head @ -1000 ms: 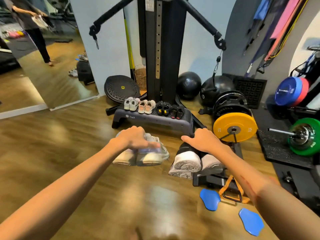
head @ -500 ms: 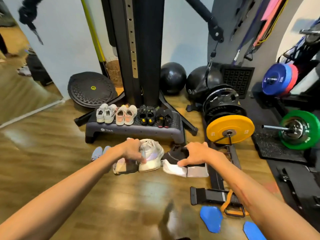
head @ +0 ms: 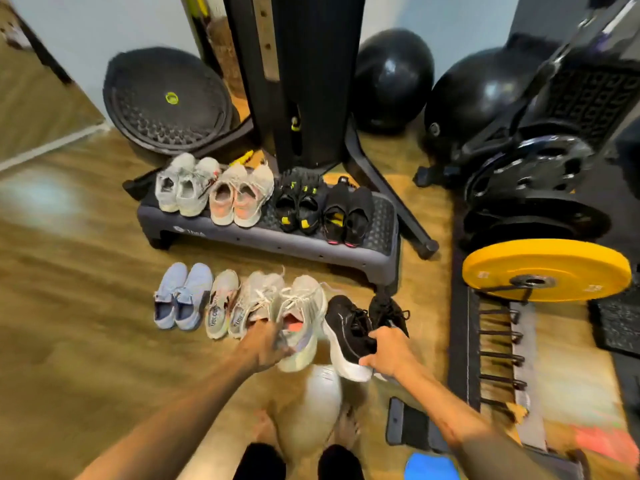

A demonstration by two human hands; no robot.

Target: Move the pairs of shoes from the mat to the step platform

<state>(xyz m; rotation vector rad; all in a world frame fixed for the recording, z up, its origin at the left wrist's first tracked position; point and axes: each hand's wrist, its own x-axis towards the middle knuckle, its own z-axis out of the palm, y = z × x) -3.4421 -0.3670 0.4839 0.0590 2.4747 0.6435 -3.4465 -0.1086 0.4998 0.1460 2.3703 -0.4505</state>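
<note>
Words and marks on the gym things

Small pale logo and blurred letters on the front of the step platform (head: 242,237), too smeared to read. Dark letters on the heels of the pale shoes (head: 225,315), also unclear. Tiny white marks on the yellow weight plate (head: 554,261), not readable.
</note>
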